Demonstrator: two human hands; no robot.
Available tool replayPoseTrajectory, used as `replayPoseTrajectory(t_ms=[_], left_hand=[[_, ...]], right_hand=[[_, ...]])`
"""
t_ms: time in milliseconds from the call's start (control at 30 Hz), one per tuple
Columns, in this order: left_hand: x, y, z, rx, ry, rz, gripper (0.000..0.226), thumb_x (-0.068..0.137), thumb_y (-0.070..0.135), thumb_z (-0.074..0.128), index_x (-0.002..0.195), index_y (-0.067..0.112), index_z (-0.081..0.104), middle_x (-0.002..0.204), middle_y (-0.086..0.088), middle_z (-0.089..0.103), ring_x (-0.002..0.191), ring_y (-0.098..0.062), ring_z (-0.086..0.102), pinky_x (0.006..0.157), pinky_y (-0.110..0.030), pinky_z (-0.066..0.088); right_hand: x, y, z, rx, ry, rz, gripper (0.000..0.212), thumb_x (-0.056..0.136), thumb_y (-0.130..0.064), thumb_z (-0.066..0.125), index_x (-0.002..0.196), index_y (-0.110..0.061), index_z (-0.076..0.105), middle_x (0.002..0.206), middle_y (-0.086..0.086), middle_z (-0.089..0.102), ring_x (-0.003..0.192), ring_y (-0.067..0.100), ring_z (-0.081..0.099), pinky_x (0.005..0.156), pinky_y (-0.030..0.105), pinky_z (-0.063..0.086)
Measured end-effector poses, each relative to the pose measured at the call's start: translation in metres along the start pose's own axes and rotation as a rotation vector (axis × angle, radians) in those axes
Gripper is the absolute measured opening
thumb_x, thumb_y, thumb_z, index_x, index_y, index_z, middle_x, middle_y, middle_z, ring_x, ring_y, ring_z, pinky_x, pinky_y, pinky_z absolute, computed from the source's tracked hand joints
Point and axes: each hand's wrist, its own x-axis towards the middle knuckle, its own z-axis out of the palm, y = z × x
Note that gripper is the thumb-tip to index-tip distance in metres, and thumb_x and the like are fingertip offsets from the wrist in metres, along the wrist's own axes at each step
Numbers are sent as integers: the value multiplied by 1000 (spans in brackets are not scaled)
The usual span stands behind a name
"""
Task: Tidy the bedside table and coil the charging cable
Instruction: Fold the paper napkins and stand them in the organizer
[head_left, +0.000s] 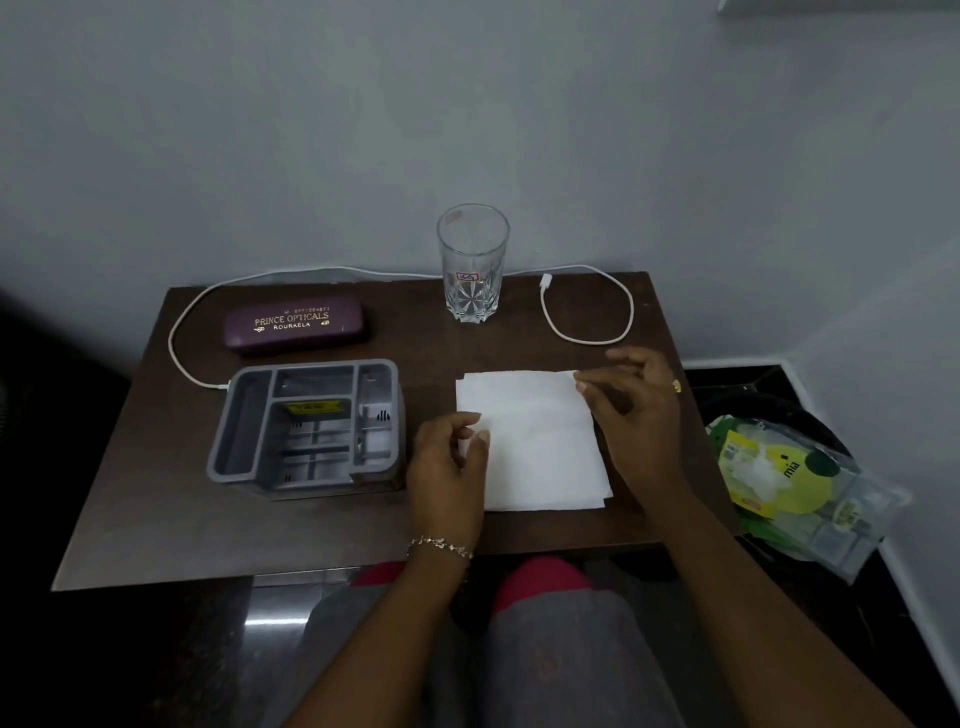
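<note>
A white paper napkin (535, 441) lies flat on the dark brown bedside table (156, 509). My left hand (449, 467) pinches its left edge between thumb and fingers. My right hand (636, 410) pinches the napkin's far right corner. A white charging cable (587, 340) runs uncoiled along the table's back edge, looping at the right and curving down the left to the grey organiser (306, 426). A purple spectacle case (293, 325) lies at the back left. An empty clear glass (472, 265) stands upright at the back middle.
The grey wall stands right behind the table. A dark bin (800, 467) with plastic packaging in it sits on the floor to the right. My knees are under the table's front edge.
</note>
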Motion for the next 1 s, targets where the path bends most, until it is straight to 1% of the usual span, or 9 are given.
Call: replayPoseTrajectory(t_ms=[167,333,400,500,600,667,767,900,1000], left_hand=[[0,0,5,70,16,59,30,83,4,62,112,10,59,102,-2,51,83,-2,50,71,-1,39],[25,-1,16,74,-9,148,56,79,10,69,131,11,46,125,2,41,111,-2,39,96,-7,31],[36,-3,21,69,-17,113,50,75,13,74,121,11,55,120,0,45,107,-2,40,92,-1,30],[42,-6,23,64,9,94,23,72,14,76,89,1,66,99,-5,52,87,-9,48,76,-7,38],[40,-7,20,25,4,143,18,74,15,74,70,1,65,78,0,52,71,-1,48,64,-8,37],[37,-7,18,-15,-40,142,18,78,19,71,65,9,63,74,-2,55,68,-5,50,64,-17,40],[35,-4,15,-65,-97,97,16,83,18,67,67,18,63,74,-5,57,67,0,50,63,-17,40],[34,-3,14,-74,-115,98,19,84,17,65,71,4,65,73,-14,59,67,-3,48,64,-21,40],[32,2,12,-189,-174,60,29,85,28,63,68,6,58,65,0,50,63,-5,42,61,-25,36]], right_hand=[[2,-2,-1,74,-66,50,11,79,-10,73,82,-20,72,102,-2,49,91,-3,52,75,6,43],[-2,2,-11,198,-170,110,25,80,-7,70,79,-31,66,103,-12,47,96,2,54,78,7,44],[-6,4,-15,205,-178,124,29,80,-5,69,78,-33,65,103,-11,46,94,-7,52,77,4,42],[-9,8,-20,208,-185,134,28,80,-5,69,78,-33,65,102,-10,46,91,-10,51,77,4,41],[-11,14,-22,176,-190,154,25,81,-13,70,86,-36,65,107,-8,48,98,-4,53,85,16,45],[-12,15,-21,172,-192,180,31,81,-17,70,100,-40,62,113,-9,48,104,2,53,86,24,48],[-10,15,-19,178,-190,223,42,81,-20,71,116,-37,57,117,-10,47,103,2,53,83,21,49],[-7,11,-17,148,-191,227,36,81,-21,72,112,-33,60,114,-6,50,100,1,55,82,20,49],[-5,6,-20,269,-230,302,38,80,-23,72,114,-29,59,115,-8,61,106,8,60,83,24,52]])
